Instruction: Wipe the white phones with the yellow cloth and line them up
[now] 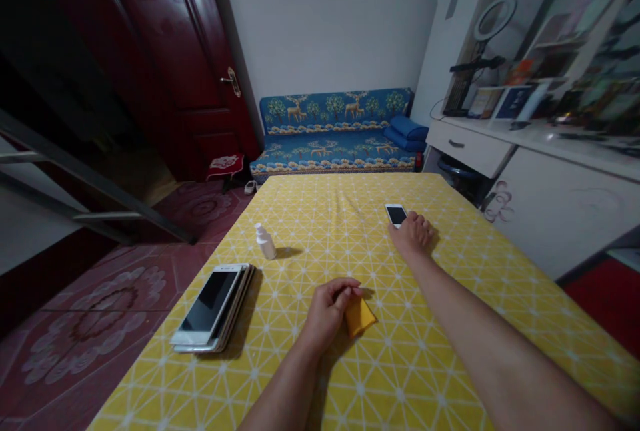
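The left hand [327, 314] pinches a yellow cloth [360, 317] on the checked tablecloth [425, 364]. The right hand [411, 232] lies open, its fingers maybe touching a phone [396, 215]. A stack of phones [213, 307] and a white bottle [265, 242] stand nearby.

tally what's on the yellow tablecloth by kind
phone stack: 1 (phones in it too hard to count)
lone phone: 1
white bottle: 1
yellow cloth: 1
total: 4
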### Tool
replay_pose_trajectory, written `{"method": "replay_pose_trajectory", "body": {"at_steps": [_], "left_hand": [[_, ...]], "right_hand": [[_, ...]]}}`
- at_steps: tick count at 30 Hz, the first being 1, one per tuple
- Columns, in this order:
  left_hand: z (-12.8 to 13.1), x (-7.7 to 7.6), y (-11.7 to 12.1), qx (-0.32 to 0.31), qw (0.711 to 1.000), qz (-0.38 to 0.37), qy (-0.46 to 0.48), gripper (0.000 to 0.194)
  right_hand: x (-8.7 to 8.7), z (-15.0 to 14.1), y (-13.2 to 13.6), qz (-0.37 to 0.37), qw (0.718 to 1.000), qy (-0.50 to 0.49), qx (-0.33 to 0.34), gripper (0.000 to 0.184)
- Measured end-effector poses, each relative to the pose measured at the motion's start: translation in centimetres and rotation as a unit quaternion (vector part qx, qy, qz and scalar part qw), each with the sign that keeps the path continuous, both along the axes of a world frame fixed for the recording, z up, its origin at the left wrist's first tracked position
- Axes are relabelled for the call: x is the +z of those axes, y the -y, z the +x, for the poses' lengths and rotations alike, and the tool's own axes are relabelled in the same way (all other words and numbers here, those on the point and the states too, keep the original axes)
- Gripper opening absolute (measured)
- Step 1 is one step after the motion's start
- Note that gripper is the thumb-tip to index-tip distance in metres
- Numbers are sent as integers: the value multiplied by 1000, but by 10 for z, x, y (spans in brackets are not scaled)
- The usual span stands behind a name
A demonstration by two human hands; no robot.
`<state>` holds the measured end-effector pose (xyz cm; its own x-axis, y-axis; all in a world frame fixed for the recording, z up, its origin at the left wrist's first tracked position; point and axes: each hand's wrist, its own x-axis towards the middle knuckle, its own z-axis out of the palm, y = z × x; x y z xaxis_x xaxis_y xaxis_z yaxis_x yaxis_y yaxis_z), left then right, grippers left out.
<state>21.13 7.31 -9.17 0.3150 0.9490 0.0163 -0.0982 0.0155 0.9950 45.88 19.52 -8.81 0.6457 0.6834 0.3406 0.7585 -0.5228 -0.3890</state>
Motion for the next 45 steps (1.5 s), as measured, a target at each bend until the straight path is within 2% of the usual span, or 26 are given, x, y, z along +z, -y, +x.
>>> {"method": "replay_pose_trajectory", "body": {"at_steps": [6, 10, 12, 14, 16, 20, 22, 24, 26, 28, 29, 31, 33, 36, 38, 41, 43, 45], "left_hand": [[0, -2, -1, 3, 1000, 5, 13, 27], [1, -5, -3, -2, 999, -3, 33, 29], [1, -5, -3, 6, 999, -5, 44, 29], [1, -4, -4, 24, 997, -20, 68, 29], [-1, -2, -5, 54, 994, -24, 90, 29], [-5, 3, -3, 137, 987, 51, 68, 25], [-8, 8, -2, 164, 982, 90, 37, 24], [-13, 17, 1, 171, 978, 118, 11, 24], [-23, 30, 4, 172, 973, 152, -18, 23], [-40, 47, 8, 194, 955, 211, -73, 21], [-51, 56, 10, 213, 937, 249, -120, 21], [-78, 70, 15, 271, 881, 329, -204, 22], [-108, 76, 20, 346, 812, 375, -284, 22], [-150, 71, 24, 419, 731, 322, -433, 29], [-171, 61, 25, 408, 709, 243, -521, 51], [-189, 49, 26, 346, 723, 112, -587, 80], [-193, 45, 26, 326, 739, 59, -586, 85], [-192, 46, 26, 328, 747, 38, -577, 82]], "right_hand": [[1, -5, 13, 30, 999, -42, 12, 63], [-5, -30, 46, 61, 994, -76, 47, 59], [-8, -50, 73, 73, 988, -96, 94, 54], [-8, -73, 102, 118, 961, -169, 183, 50], [-3, -95, 130, 133, 939, -197, 248, 44], [6, -126, 166, 65, 923, -106, 364, 39], [5, -134, 171, 28, 907, -49, 417, 46], [2, -136, 169, 2, 897, -17, 441, 49], [0, -136, 165, -7, 894, -20, 449, 44], [-1, -135, 161, 2, 890, -42, 454, 34], [-1, -134, 160, 7, 888, -51, 456, 31], [0, -133, 159, 14, 888, -59, 456, 28], [0, -133, 159, 11, 889, -58, 454, 27], [-1, -132, 160, 11, 892, -56, 449, 24], [-1, -132, 160, 13, 892, -57, 449, 24], [0, -132, 160, 3, 892, -63, 448, 24], [1, -132, 160, -1, 893, -66, 446, 25], [1, -132, 160, 0, 893, -67, 445, 26]]}}
